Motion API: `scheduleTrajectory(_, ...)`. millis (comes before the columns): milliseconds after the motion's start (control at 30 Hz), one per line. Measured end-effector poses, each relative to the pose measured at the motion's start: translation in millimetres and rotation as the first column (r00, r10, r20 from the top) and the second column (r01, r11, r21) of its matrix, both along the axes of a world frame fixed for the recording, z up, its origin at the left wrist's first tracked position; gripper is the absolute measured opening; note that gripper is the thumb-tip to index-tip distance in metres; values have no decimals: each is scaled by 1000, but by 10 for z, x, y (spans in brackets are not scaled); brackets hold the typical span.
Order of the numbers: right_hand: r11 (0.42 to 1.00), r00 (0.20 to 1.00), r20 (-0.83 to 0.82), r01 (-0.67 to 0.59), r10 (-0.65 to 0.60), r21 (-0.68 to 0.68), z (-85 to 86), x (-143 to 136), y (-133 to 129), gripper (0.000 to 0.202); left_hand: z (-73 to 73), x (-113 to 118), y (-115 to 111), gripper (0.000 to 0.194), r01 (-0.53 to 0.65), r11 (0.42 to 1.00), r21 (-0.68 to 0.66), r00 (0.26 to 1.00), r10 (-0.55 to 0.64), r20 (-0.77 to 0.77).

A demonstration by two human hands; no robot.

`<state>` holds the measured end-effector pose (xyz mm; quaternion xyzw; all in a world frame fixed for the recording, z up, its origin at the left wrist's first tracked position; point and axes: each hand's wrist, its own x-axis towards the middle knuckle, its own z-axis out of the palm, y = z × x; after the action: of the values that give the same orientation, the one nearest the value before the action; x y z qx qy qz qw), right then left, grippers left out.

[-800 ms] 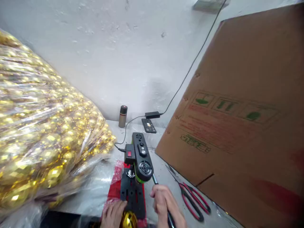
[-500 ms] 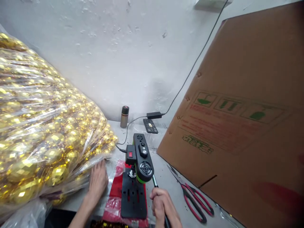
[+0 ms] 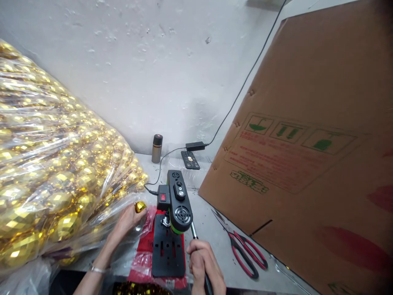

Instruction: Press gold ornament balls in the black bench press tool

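Observation:
My left hand [image 3: 129,219] has its fingers closed on a gold faceted ball [image 3: 140,206], beside the edge of a clear plastic bag [image 3: 92,135] full of gold balls. To the right of it stands a small black bench machine [image 3: 180,205] with a red switch and a slotted base plate [image 3: 168,256], set on red plastic [image 3: 143,246]. My right hand [image 3: 204,262] is wrapped round the black-gripped lever [image 3: 194,230] at the machine's right side. Beneath the machine's head the space over the plate shows no ball.
Red-and-black scissors [image 3: 244,250] lie right of my right hand, by a large cardboard box [image 3: 294,135]. A bottle [image 3: 156,148], a phone [image 3: 190,160] and a power adapter [image 3: 195,146] are by the wall. More gold pieces [image 3: 138,289] show below the table edge.
My left hand has come up from the bag's edge, and a gold ball now shows in its fingers. My right hand stays on the lever. The view has shifted slightly.

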<state>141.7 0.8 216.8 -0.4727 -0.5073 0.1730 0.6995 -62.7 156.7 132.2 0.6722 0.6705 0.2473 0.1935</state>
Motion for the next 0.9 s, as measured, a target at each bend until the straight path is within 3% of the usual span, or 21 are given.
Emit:
scheduleTrajectory(133,1000,999,26,-22,22,2,26,14,-14,33,-84,109,-479,49,50,999,18,996,-51,77)
scheduleTrajectory(333,999,997,70,-37,36,22,49,49,-17,33,-329,91,-997,48,218,947,235,944,-266,196)
scheduleTrajectory(467,991,976,207,-91,69,102,-8,181,35,30,-357,29,-1257,36,276,858,432,913,-374,161)
scheduleTrajectory(567,983,951,300,-119,72,142,-29,261,71,29,-347,36,-1402,12,264,825,500,904,-393,171)
scheduleTrajectory(600,983,949,308,-113,64,143,-26,272,77,29,-351,50,-1429,5,241,837,492,905,-377,199)
scheduleTrajectory(767,986,946,320,-94,46,136,32,251,71,28,-415,147,-1410,20,-1,971,240,883,-112,456)
scheduleTrajectory(900,987,945,326,-85,37,134,56,237,54,28,-405,177,-1338,46,-1,996,86,864,-43,501)
